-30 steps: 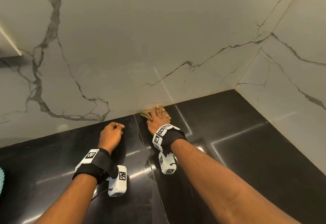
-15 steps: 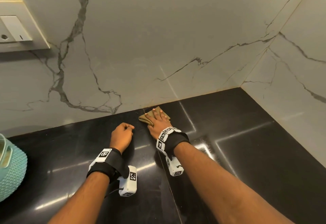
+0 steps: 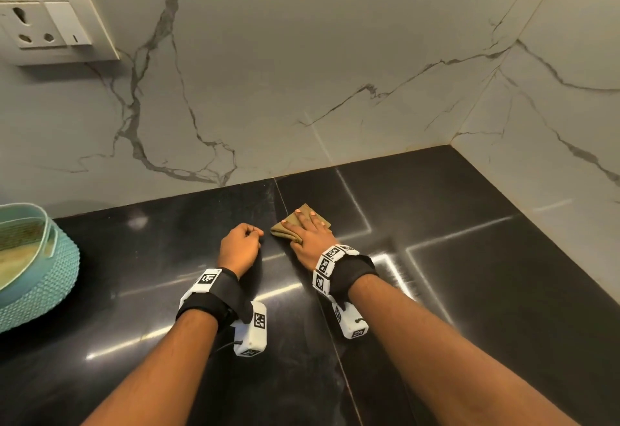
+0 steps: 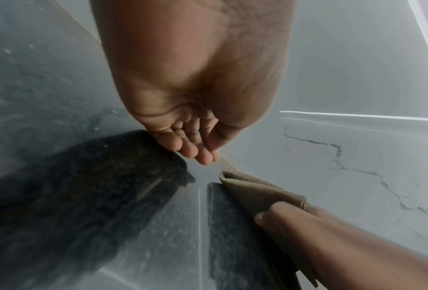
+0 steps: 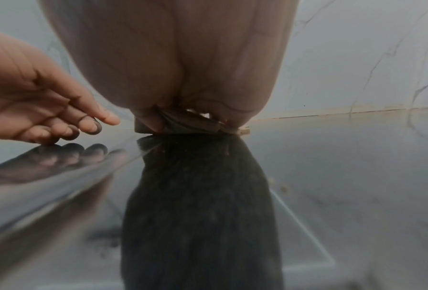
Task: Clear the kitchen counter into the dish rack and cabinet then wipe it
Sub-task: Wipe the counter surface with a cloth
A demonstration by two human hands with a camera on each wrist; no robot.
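A folded tan cloth (image 3: 283, 228) lies on the glossy black counter (image 3: 469, 258), a short way out from the marble back wall. My right hand (image 3: 310, 227) lies flat on top of it, fingers straight, pressing it down. The left wrist view shows the cloth (image 4: 257, 188) with the right thumb at its edge. In the right wrist view the cloth (image 5: 183, 121) bunches under the palm. Just left of the cloth, my left hand (image 3: 240, 246) rests on the counter with curled fingers (image 5: 94, 121) and holds nothing.
A teal woven basket (image 3: 37, 278) with a clear tub inside stands at the left edge of the counter. A wall socket plate (image 3: 50, 26) is mounted at the upper left. Marble walls meet in a corner (image 3: 449, 144) at the back right.
My right hand has drawn the cloth back from the foot of the wall toward me. The left hand has stayed beside it. The basket and socket have come into view.
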